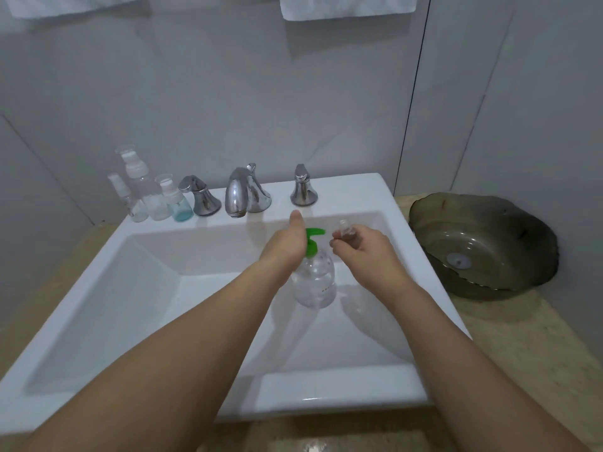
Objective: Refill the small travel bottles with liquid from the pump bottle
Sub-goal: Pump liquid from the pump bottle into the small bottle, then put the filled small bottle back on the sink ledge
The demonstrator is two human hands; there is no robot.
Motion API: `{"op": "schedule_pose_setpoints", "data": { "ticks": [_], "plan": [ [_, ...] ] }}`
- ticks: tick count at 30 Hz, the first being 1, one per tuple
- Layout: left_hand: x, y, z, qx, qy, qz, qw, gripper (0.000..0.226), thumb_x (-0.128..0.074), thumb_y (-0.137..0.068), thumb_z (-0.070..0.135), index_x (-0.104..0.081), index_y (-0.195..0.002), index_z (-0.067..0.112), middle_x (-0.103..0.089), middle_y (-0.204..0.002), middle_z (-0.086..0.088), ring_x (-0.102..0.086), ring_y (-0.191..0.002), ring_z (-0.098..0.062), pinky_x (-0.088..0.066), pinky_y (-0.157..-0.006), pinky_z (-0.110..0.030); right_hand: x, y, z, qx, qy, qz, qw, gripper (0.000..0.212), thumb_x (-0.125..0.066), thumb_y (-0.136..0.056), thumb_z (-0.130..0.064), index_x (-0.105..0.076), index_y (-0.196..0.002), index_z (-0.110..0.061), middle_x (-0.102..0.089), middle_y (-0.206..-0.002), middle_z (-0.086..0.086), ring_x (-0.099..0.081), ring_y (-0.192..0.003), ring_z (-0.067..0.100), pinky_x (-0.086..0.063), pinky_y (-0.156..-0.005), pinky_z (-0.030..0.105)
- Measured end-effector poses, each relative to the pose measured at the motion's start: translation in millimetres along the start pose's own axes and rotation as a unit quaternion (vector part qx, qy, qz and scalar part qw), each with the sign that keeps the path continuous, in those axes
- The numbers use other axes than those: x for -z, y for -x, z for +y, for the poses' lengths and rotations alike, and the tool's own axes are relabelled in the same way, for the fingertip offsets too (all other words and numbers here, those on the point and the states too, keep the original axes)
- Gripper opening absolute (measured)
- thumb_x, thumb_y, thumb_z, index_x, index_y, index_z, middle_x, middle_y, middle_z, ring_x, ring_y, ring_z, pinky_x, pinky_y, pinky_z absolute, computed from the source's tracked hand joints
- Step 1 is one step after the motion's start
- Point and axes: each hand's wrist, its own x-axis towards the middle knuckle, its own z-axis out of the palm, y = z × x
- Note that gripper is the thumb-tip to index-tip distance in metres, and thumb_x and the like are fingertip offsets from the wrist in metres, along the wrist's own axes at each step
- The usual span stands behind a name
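1. Pump bottle (314,282) stands upright inside the sink (156,288), its green pump head (312,238) at centre frame; the left hand (287,244) is against that green neck, thumb raised, but whether its fingers curl round it is hidden from here.
2. Right hand (362,247) at about 3 o'clock of the pump pinches a small clear travel bottle (345,229) in its fingertips, just beside the spout.
3. Risk, as I judge it: the little bottle's mouth sits beside the spout, not plainly under it, so a press now could squirt liquid into the basin.
4. Another: a hard push could tip or slide the tall bottle on the smooth basin floor.
5. Around: three more travel bottles (153,194) stand at 10 o'clock by the tap (243,194); a brown glass bowl (483,246) rests on the worktop (509,337) at 3 o'clock; nothing blocks the hands.
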Motion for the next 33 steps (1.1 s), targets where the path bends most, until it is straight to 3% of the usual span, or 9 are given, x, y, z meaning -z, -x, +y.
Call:
{"op": "schedule_pose_setpoints", "data": {
  "ticks": [3,7,11,15,20,22,24,26,33],
  "plan": [
    [13,10,-12,0.004,-0.016,-0.013,1.0,0.08,-0.018,-0.102,0.068,-0.048,-0.147,0.009,-0.054,-0.145,-0.01,-0.048,-0.136,-0.031,-0.033,-0.106,-0.039,-5,13,-5,-0.004,-0.035,0.006,0.999,0.003,-0.062,-0.088,-0.029,-0.064,-0.087,-0.031,-0.071,-0.087,-0.007,-0.068,-0.086,0.014,-0.055,-0.087,0.041],
    [41,24,-19,-0.01,-0.101,0.006,0.995,0.072,-0.022,-0.107,0.056,-0.044,-0.148,0.002,-0.047,-0.152,-0.017,-0.044,-0.139,-0.034,-0.034,-0.111,-0.04,-13,27,-10,-0.001,-0.07,-0.017,0.997,0.005,-0.061,-0.088,-0.035,-0.064,-0.091,-0.033,-0.072,-0.089,-0.005,-0.069,-0.086,0.015,-0.054,-0.088,0.045],
    [81,27,-33,-0.032,-0.17,0.024,0.985,0.057,-0.03,-0.106,0.046,-0.055,-0.129,0.001,-0.057,-0.131,-0.017,-0.053,-0.117,-0.034,-0.04,-0.096,-0.038,-33,36,-17,-0.009,-0.071,-0.064,0.995,0.011,-0.058,-0.088,-0.04,-0.062,-0.092,-0.03,-0.071,-0.091,-0.003,-0.069,-0.085,0.011,-0.053,-0.09,0.048],
    [120,17,-47,-0.052,-0.185,0.06,0.979,0.031,-0.042,-0.1,0.034,-0.05,-0.086,0.008,-0.054,-0.091,-0.009,-0.05,-0.079,-0.026,-0.036,-0.068,-0.034,-67,35,-32,-0.012,-0.079,-0.107,0.991,0.01,-0.059,-0.091,-0.038,-0.062,-0.093,-0.029,-0.071,-0.092,-0.003,-0.07,-0.085,0.013,-0.053,-0.091,0.048],
    [149,9,-54,-0.078,-0.239,0.139,0.958,0.026,-0.046,-0.093,0.029,-0.048,-0.075,0.011,-0.053,-0.076,-0.006,-0.05,-0.068,-0.024,-0.032,-0.056,-0.032,-105,23,-46,-0.036,-0.131,-0.133,0.982,0.005,-0.063,-0.091,-0.025,-0.064,-0.092,-0.02,-0.069,-0.085,0.0,-0.067,-0.074,0.017,-0.052,-0.09,0.048],
    [154,4,-55,-0.108,-0.242,0.155,0.952,0.023,-0.047,-0.094,0.028,-0.055,-0.083,0.009,-0.06,-0.083,-0.006,-0.057,-0.078,-0.028,-0.04,-0.061,-0.033,-117,14,-48,-0.045,-0.134,-0.143,0.98,0.005,-0.063,-0.09,-0.024,-0.064,-0.092,-0.02,-0.07,-0.086,0.001,-0.068,-0.075,0.016,-0.053,-0.089,0.048],
    [155,-3,-53,-0.153,-0.22,0.155,0.951,0.026,-0.049,-0.097,0.026,-0.065,-0.11,0.01,-0.066,-0.106,-0.005,-0.062,-0.099,-0.029,-0.05,-0.078,-0.037,-125,6,-50,-0.042,-0.118,-0.149,0.981,0.008,-0.063,-0.089,-0.027,-0.065,-0.093,-0.02,-0.071,-0.088,0.001,-0.07,-0.08,0.017,-0.054,-0.089,0.047],
    [154,-11,-51,-0.2,-0.207,0.152,0.946,0.036,-0.05,-0.099,0.025,-0.061,-0.131,0.014,-0.062,-0.129,-0.005,-0.061,-0.113,-0.028,-0.049,-0.091,-0.037,-130,1,-49,-0.044,-0.114,-0.15,0.981,0.009,-0.062,-0.089,-0.027,-0.065,-0.094,-0.019,-0.071,-0.089,0.002,-0.07,-0.082,0.018,-0.054,-0.09,0.047],
    [141,-45,-51,-0.288,-0.225,0.09,0.926,0.045,-0.052,-0.094,0.012,-0.059,-0.137,0.022,-0.045,-0.152,0.003,-0.046,-0.137,-0.019,-0.042,-0.108,-0.038,-133,-7,-30,-0.045,-0.106,-0.145,0.983,0.014,-0.063,-0.083,-0.03,-0.065,-0.085,-0.017,-0.071,-0.084,0.007,-0.065,-0.073,0.019,-0.053,-0.084,0.054]
  ]
}}
